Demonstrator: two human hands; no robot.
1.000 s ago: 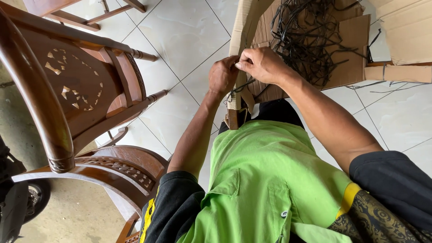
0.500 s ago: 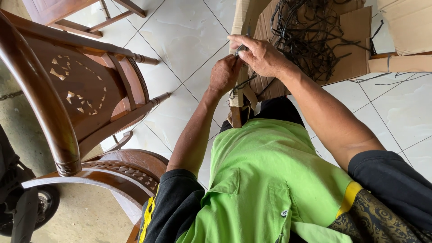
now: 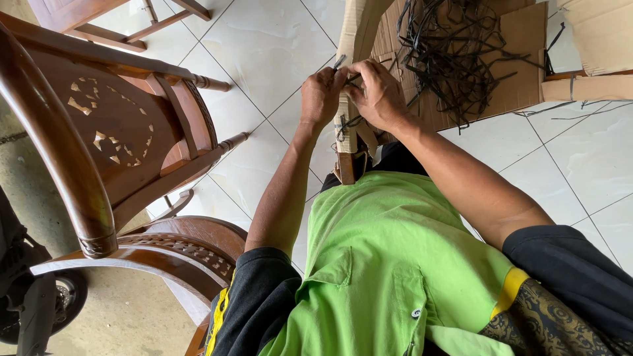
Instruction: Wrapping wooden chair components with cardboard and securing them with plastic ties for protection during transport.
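both hands are pinched shut on a thin black strap (image 3: 344, 78) up against the cardboard-wrapped piece (image 3: 348, 125) between the knees, left hand (image 3: 321, 97) just beside right hand (image 3: 377, 95). strap looks light, floppy and a bit slick, so i'd grip it close to the wrap. more loose straps (image 3: 455, 53) lie on the flattened cardboard (image 3: 521, 72) behind.

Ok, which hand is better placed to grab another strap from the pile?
Right, probably. The right hand is nearer the pile of black straps on the flat cardboard. The left hand pinches a strap end on the far side of the cardboard-wrapped piece.
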